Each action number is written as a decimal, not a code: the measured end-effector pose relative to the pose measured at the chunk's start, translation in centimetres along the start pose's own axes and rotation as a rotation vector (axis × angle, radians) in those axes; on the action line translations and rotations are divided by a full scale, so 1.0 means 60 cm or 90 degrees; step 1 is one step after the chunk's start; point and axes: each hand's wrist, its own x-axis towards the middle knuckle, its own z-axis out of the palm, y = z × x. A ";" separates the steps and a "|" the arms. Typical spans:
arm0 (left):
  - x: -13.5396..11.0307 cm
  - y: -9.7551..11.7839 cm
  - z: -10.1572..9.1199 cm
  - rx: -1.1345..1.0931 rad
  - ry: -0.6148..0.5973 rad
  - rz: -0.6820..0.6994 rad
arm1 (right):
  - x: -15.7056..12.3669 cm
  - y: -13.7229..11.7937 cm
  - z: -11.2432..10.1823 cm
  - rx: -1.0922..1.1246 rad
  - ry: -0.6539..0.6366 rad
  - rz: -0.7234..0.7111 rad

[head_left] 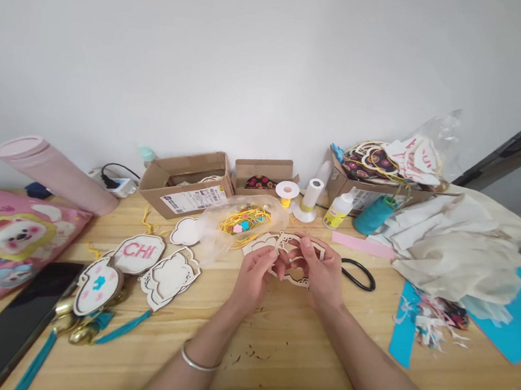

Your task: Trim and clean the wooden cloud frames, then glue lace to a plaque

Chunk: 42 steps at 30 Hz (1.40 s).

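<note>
A thin, pale cut-out wooden frame point(289, 238) is held above the table between my two hands. My left hand point(254, 276) pinches its left side with thumb and fingers. On its right side, my right hand point(325, 275) grips with the thumb on top. Parts of the frame are covered by my fingers. Just behind my left hand lies another pale cut-out piece point(255, 241). To the right of my right hand is a black loop point(358, 282), like a scissors handle.
Behind stand cardboard boxes point(154, 184), a bag of yellow cords point(212, 230), a glue bottle point(337, 212) and teal thread point(376, 216). Decorated plaques point(135, 262), a phone point(10, 317) and a pink tumbler point(64, 177) lie left. Cloth point(465, 241) and blue sheets point(513, 333) lie right.
</note>
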 end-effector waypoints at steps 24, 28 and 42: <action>-0.007 0.001 0.003 0.160 0.049 0.059 | -0.004 0.011 0.000 0.015 -0.010 -0.048; -0.007 0.005 -0.004 0.183 0.039 0.031 | -0.002 0.005 0.000 0.033 -0.013 -0.030; -0.011 -0.022 0.009 -0.022 0.032 -0.003 | -0.016 0.012 -0.001 -0.073 -0.004 -0.123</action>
